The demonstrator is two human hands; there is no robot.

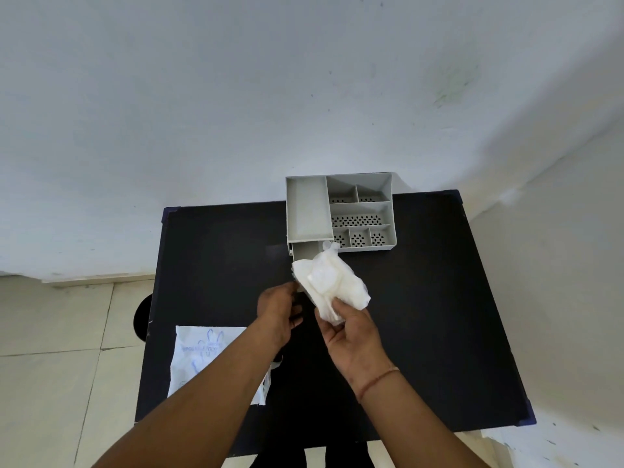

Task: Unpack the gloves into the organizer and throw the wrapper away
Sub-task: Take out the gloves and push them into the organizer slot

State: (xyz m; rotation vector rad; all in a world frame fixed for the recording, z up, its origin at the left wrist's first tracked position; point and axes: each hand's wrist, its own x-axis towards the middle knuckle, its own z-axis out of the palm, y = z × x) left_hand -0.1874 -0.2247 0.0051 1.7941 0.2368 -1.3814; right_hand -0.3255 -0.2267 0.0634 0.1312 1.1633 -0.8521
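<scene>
My right hand point(351, 336) is closed around a crumpled bundle of translucent white gloves point(329, 282), held just above the table in front of the organizer. The grey organizer point(388, 244) stands at the table's back edge, with several compartments, some with perforated floors. Its small drawer point(305, 251) at the lower left is pulled out, and the gloves partly cover it. My left hand point(278, 315) has its fingers curled at the drawer's front edge. The flat white wrapper point(199, 356) with blue print lies at the front left, partly under my left forearm.
The black table point(439, 315) stands against a white wall, with pale floor tiles to the left. A dark round object point(140, 319) sits on the floor beside the table's left edge, half hidden by it.
</scene>
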